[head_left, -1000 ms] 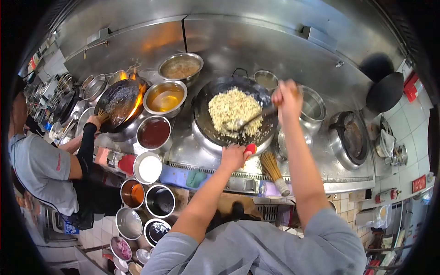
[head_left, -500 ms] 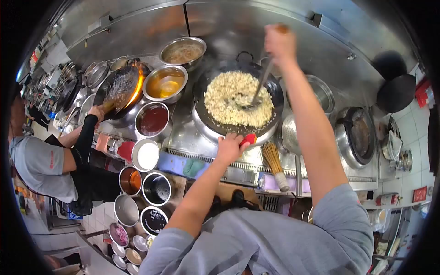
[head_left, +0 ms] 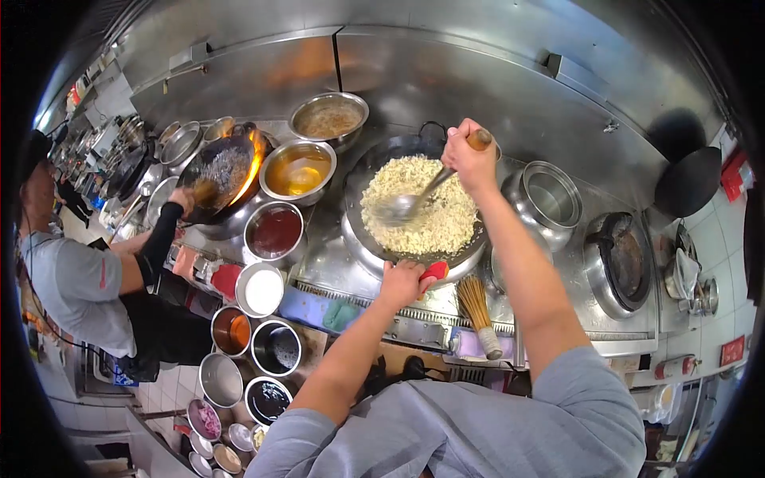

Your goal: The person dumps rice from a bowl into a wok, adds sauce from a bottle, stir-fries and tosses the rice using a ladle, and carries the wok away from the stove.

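A large black wok (head_left: 368, 169) sits on the burner, filled with pale, finely chopped food (head_left: 434, 219) that looks like fried rice. My right hand (head_left: 470, 159) is closed around the wooden-ended handle of a metal ladle (head_left: 434, 183), above the wok's right side. The ladle's bowl is blurred and lies in the food at the left of the pile. At the near edge of the wok, my left hand (head_left: 402, 283) is closed on the wok, with a red pad (head_left: 434, 272) under its thumb side. The exact spot gripped is hidden.
A bamboo brush (head_left: 478, 315) lies right of my left hand. Left stand bowls of amber liquid (head_left: 299, 170) and dark red sauce (head_left: 273, 231). A steel pot (head_left: 550, 195) stands right. At far left, a co-worker (head_left: 80, 279) handles a flaming wok (head_left: 227, 171).
My right hand has come down and slightly left, and the ladle's bowl has swept left through the food. My left hand keeps its grip at the wok's edge. The camera view has shifted slightly.
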Demonstrator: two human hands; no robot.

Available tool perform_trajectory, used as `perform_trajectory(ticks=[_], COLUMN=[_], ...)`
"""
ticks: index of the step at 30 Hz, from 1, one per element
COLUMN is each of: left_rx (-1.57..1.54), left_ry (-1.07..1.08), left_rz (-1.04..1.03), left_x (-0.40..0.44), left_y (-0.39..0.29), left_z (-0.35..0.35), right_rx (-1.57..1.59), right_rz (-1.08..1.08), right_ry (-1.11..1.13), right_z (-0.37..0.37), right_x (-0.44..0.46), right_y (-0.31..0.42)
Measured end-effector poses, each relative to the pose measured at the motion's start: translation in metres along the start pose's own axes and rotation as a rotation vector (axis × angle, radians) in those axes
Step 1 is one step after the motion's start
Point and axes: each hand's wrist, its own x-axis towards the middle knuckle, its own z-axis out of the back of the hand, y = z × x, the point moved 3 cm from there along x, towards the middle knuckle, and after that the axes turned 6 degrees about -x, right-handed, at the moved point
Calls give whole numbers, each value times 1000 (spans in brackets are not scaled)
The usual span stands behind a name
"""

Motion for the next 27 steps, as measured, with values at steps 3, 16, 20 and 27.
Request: perform_trajectory(ticks=[3, 16, 20, 27], left_rx=[33, 32, 17, -63], left_ry=[0, 86, 23, 81], left_rz=[-20, -94, -23, -55], left_x=[-5, 0, -3, 8], left_y=[-2, -2, -7, 4], left_z=[-2, 14, 6, 6], right_rx=[-169, -142, -349, -502], right_rz=[-120, 223, -172, -42], right_ry=[-211, -305, -93, -374], right_z=[43, 9, 9, 11], right_x=[55, 69, 72, -38], right_y=[19, 13, 9, 60])
